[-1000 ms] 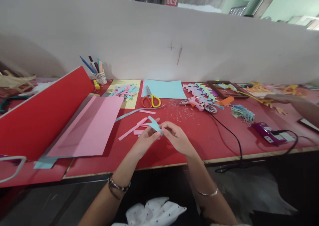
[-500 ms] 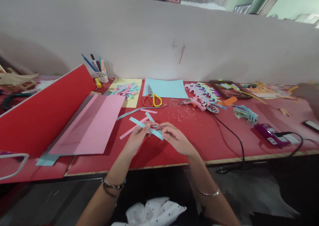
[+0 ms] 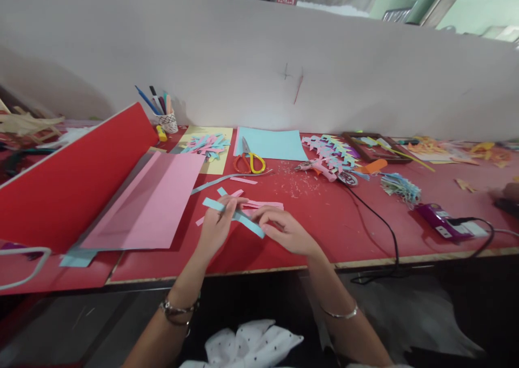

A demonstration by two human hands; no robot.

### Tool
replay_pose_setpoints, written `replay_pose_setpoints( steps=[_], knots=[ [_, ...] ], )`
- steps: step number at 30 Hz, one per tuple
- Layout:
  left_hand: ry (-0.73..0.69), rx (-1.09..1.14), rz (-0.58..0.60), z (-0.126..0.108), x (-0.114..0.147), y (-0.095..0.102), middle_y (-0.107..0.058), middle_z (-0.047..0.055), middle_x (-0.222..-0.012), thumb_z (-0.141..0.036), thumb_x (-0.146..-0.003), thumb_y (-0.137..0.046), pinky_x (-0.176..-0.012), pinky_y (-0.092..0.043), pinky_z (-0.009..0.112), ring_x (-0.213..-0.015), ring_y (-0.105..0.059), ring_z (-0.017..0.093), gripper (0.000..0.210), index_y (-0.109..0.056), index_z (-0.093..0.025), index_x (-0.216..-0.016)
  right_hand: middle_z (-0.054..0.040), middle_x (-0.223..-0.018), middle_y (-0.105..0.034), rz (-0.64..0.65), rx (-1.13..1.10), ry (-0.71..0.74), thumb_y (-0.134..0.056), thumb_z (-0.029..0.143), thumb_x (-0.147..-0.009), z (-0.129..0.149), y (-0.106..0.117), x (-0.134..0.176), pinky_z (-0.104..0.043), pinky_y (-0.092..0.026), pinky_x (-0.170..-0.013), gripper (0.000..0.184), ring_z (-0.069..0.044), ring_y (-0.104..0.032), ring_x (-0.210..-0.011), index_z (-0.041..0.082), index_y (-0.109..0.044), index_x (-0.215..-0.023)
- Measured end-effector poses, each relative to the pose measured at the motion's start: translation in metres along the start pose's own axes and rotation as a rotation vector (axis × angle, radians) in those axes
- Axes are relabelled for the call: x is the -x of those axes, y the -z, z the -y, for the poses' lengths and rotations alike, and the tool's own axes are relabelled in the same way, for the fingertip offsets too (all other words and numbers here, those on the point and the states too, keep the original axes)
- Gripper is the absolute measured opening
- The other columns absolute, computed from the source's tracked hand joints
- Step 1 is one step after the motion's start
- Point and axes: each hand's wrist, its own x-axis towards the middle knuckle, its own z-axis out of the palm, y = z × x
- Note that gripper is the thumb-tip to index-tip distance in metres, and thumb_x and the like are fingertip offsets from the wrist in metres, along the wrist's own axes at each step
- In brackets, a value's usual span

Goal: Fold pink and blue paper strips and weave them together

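A light-blue paper strip (image 3: 250,227) slants across my hands above the red table. My left hand (image 3: 217,225) is closed, pinching the strip beneath its thumb. On the other side, my right hand (image 3: 286,232) has curled fingers closed at the strip's lower right end; some fingertips are hidden. Behind the fingers, folded pink paper strips (image 3: 270,205) stick out to the right. Another blue strip end (image 3: 221,192) and a pink strip end (image 3: 237,193) show beyond my left hand. Red-and-yellow-handled scissors (image 3: 256,163) lie farther back.
Pink sheets (image 3: 150,206) lean by a red board (image 3: 77,179) at left. Cut strips (image 3: 208,145) lie on yellow paper. A blue sheet (image 3: 275,144), pink glue gun (image 3: 322,169) with cord and purple power strip (image 3: 440,222) are around. Another person's hand (image 3: 511,191) is at right.
My left hand and the blue strip have shifted slightly left and down. Pink strips now show right of my fingers. Another person's hand has come to the dark object at the right edge.
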Motion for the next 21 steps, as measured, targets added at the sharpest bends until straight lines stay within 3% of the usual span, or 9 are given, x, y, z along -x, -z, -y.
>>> replay_pose_setpoints(
  steps=[3, 7, 11, 16, 21],
  knots=[
    [-0.043, -0.194, 0.039, 0.005, 0.000, 0.004, -0.063, 0.003, -0.075, -0.040, -0.081, -0.036, -0.064, -0.042, 0.024, -0.066, -0.054, 0.014, 0.038, -0.066, -0.016, -0.083, -0.0046, -0.086, -0.062, 0.014, 0.143, -0.154, -0.043, 0.021, -0.082, -0.014, 0.007, -0.026, -0.027, -0.044, -0.077, 0.012, -0.012, -0.058, -0.081, 0.016, -0.055, -0.081],
    [0.041, -0.283, 0.098, 0.014, 0.002, 0.003, -0.061, 0.003, -0.065, -0.041, -0.079, -0.035, -0.055, -0.040, 0.023, -0.059, -0.053, 0.014, 0.041, -0.066, -0.015, -0.075, -0.0121, -0.109, -0.058, -0.024, 0.580, -0.346, -0.053, 0.009, -0.074, -0.043, 0.011, -0.073, -0.029, -0.037, -0.090, 0.025, -0.016, -0.051, -0.104, 0.010, -0.056, -0.099],
    [0.047, -0.283, 0.112, 0.021, 0.004, 0.002, -0.061, 0.003, -0.062, -0.043, -0.078, -0.033, -0.053, -0.040, 0.024, -0.057, -0.052, 0.015, 0.043, -0.065, -0.015, -0.069, -0.0190, -0.107, -0.057, -0.086, 0.653, -0.413, -0.054, 0.010, -0.074, -0.063, 0.003, -0.101, -0.033, -0.037, -0.088, 0.026, -0.022, -0.051, -0.104, 0.005, -0.057, -0.100],
    [0.061, -0.257, 0.109, 0.023, 0.006, 0.006, -0.057, 0.002, -0.058, -0.043, -0.076, -0.034, -0.051, -0.040, 0.024, -0.052, -0.050, 0.014, 0.041, -0.065, -0.016, -0.071, -0.0083, -0.085, -0.065, -0.098, 0.649, -0.456, -0.052, 0.007, -0.073, -0.072, -0.002, -0.107, -0.025, -0.041, -0.074, 0.023, -0.016, -0.059, -0.081, 0.012, -0.061, -0.095],
    [0.073, -0.240, 0.119, 0.024, 0.008, 0.007, -0.055, 0.000, -0.057, -0.041, -0.077, -0.035, -0.053, -0.040, 0.024, -0.052, -0.049, 0.013, 0.038, -0.064, -0.016, -0.071, -0.0055, -0.073, -0.065, -0.083, 0.631, -0.459, -0.048, 0.003, -0.070, -0.073, 0.000, -0.106, -0.022, -0.038, -0.064, 0.019, -0.014, -0.058, -0.070, 0.013, -0.064, -0.074]
  ],
)
